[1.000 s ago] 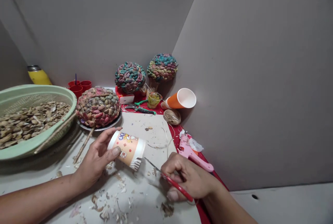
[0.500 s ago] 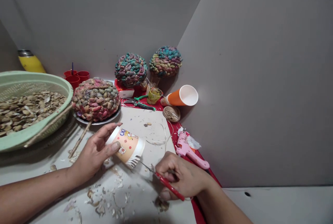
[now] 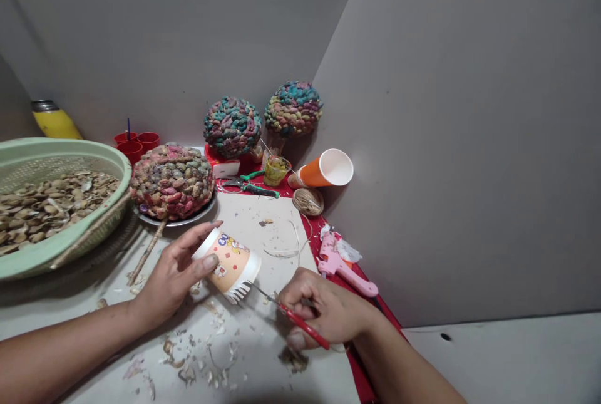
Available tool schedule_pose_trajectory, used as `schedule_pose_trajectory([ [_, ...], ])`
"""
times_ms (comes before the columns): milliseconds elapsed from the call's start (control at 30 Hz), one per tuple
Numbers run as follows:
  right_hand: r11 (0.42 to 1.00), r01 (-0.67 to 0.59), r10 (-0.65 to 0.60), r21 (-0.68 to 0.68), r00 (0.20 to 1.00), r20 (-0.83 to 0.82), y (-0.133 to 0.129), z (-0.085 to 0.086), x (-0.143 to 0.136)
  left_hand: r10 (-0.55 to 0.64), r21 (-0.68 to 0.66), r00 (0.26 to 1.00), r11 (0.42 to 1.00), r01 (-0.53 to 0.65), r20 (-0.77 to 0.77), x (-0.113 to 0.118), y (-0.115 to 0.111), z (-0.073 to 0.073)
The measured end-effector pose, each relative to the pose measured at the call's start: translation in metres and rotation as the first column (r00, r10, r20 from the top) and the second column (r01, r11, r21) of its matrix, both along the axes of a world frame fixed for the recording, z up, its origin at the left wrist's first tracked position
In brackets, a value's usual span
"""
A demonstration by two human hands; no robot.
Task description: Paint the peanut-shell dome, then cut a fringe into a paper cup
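Held on its side between the thumb and fingers of my left hand [image 3: 181,269] is a printed paper cup [image 3: 231,260]. A row of narrow slits runs along the lower part of its right-hand edge, with the cut strips splayed. My right hand [image 3: 319,310] is closed round the red handles of a pair of scissors [image 3: 303,326]. The scissor tips meet the cup's edge just above the cut strips. Below both hands, shell scraps [image 3: 218,369] lie scattered on the white table surface [image 3: 263,335].
A green basket [image 3: 123,169] of shells stands left, beside a shell-covered ball [image 3: 173,181] on a metal dish. Behind are two colourful balls [image 3: 233,127], pliers [image 3: 256,189] and an orange cup [image 3: 312,173]. Twine [image 3: 308,202] and a pink glue gun [image 3: 345,269] lie right.
The view has shifted slightly. The scissor tips have moved a little up and left along the cup's edge, and my left hand still holds the cup.
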State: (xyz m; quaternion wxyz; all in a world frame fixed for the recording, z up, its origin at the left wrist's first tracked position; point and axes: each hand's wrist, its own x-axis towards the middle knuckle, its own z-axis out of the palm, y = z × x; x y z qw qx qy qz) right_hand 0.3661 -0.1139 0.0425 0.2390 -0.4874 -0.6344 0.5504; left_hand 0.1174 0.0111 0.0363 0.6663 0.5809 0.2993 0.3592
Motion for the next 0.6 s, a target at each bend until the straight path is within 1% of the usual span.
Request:
schedule_pose_trajectory([
  [200,0.999,-0.01,0.007,-0.036,0.998,-0.062,0.0001,-0.004,0.004,-0.018,-0.004,1.0,1.0,0.018,0.001,0.0003,0.0004,-0.0028],
  [433,0.989,-0.006,-0.017,-0.148,0.989,-0.149,0.0018,-0.0034,0.0006,0.002,0.011,1.0,1.0,-0.002,-0.012,0.0008,0.0018,-0.0035],
  [600,0.989,0.004,-0.025,-0.145,0.989,-0.144,0.0031,-0.0022,-0.0026,0.012,0.031,1.0,0.999,-0.012,-0.002,0.0001,0.0007,-0.0013],
])
